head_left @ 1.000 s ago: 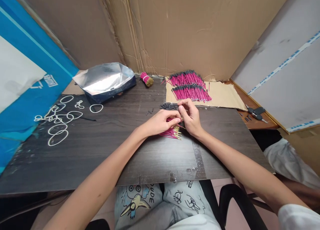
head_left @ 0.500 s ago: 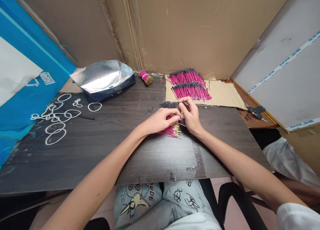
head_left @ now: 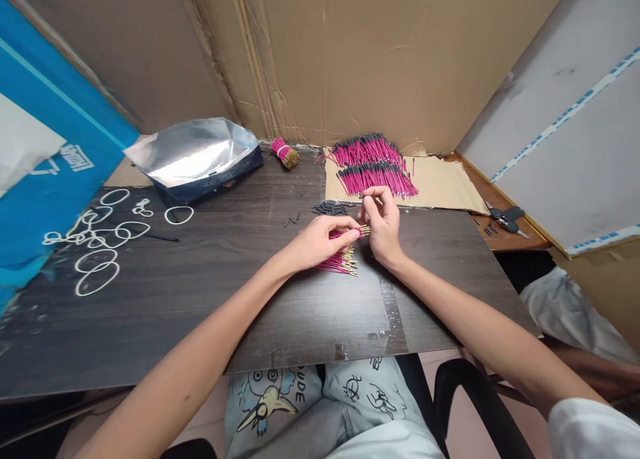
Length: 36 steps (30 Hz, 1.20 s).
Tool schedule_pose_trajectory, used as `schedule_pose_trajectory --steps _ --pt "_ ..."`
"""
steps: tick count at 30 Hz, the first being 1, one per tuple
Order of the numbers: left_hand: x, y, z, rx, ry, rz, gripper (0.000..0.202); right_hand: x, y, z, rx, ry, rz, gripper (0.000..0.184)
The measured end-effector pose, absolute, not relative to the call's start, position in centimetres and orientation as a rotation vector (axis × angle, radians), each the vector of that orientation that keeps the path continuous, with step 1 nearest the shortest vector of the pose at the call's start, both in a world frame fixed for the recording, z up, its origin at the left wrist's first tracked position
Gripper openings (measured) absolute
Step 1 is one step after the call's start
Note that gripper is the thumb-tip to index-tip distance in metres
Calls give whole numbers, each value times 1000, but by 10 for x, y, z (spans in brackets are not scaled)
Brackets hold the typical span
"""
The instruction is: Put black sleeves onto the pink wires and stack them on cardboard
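The work surface is a dark wood-grain table [head_left: 200,312] enclosed at the back by brown cardboard walls [head_left: 350,59], with a blue board [head_left: 45,179] leaning at 9 o'clock.

Both hands meet near the table centre. The left hand [head_left: 323,242] rests on a loose heap of wires [head_left: 337,264] with pink sleeves and gold tips. Its thumb and forefinger are closed narrow on a single pink wire [head_left: 354,232], whose gold tip points toward the right hand [head_left: 383,227]. The right hand is raised just beside it at 1 o'clock. Its thumb and forefinger are pinched close together; what they grip is too small to tell.

A small pile of black sleeves [head_left: 327,208] lies just beyond the hands at 11 o'clock. Two stacked rows of finished wires [head_left: 373,167] lie on a cardboard sheet [head_left: 445,186] at 12 to 1 o'clock. A tied bundle [head_left: 284,152] lies at 11 o'clock, a silver bag [head_left: 193,154] at 10 o'clock, and white rubber bands [head_left: 97,242] at 9 o'clock. Keys [head_left: 504,216] lie at 3 o'clock.
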<state>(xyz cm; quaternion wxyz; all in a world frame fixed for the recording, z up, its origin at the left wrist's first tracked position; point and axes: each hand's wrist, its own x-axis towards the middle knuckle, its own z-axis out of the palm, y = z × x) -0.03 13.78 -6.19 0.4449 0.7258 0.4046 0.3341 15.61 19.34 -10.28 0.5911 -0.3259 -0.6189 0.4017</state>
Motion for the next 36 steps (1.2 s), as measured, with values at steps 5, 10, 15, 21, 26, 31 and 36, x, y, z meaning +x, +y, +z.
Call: schedule_pose_trajectory --steps 5,10,15,21,26,31,36 --pt "-5 136 -59 1805 1074 715 24 157 189 -102 -717 -1480 943 13" --pt "-12 138 -55 1887 1090 695 24 158 183 -98 -697 -1625 911 11" --pt "-19 143 -57 1946 1099 741 26 156 179 -96 -676 -1715 876 11" --pt "-28 150 -58 1934 1155 788 26 157 180 -96 -764 -1669 943 15" --pt "-39 155 -57 1867 1213 868 27 158 182 -98 -751 -1658 984 13" --pt "-41 155 -59 1831 1226 926 27 158 183 -100 -755 -1690 1003 10" --pt "-39 156 -62 1827 1249 942 28 157 183 -99 -745 -1691 1014 8"
